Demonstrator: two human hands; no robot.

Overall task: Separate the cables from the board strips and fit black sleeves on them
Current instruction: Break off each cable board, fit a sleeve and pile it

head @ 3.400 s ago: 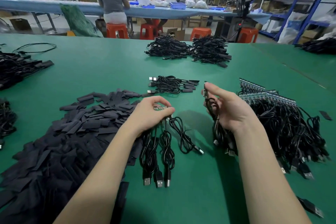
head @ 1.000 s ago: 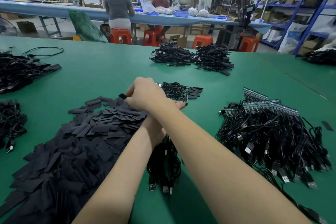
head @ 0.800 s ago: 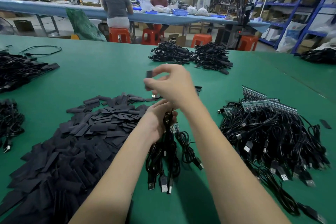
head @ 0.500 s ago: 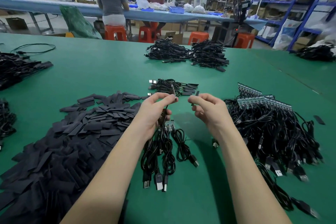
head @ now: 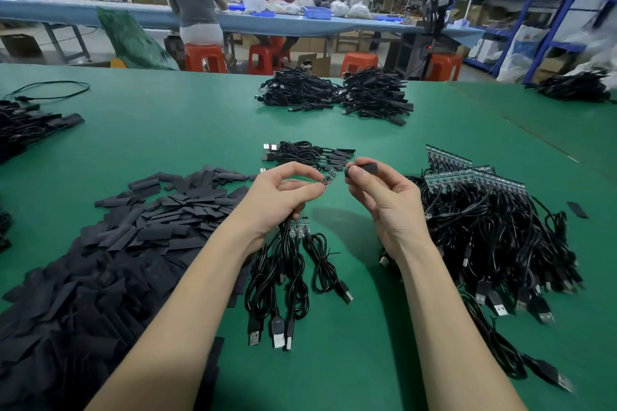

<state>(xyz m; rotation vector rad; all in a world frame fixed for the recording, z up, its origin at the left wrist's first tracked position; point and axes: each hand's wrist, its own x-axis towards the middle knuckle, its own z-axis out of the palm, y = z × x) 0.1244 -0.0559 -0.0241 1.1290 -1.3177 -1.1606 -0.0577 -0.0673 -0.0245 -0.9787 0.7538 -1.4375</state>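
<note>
On the green-topped table, the heap of flat black sleeves lies left of the small bundle of black USB cables. The big tangle of cables with board strips lies right of that bundle, and two far cable piles lie behind it.

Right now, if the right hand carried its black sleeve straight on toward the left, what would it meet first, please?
Most likely the small circuit board pinched by the left hand. The right hand holds the black sleeve just beside the board's tip, apart from it; depth alignment is unclear.
</note>
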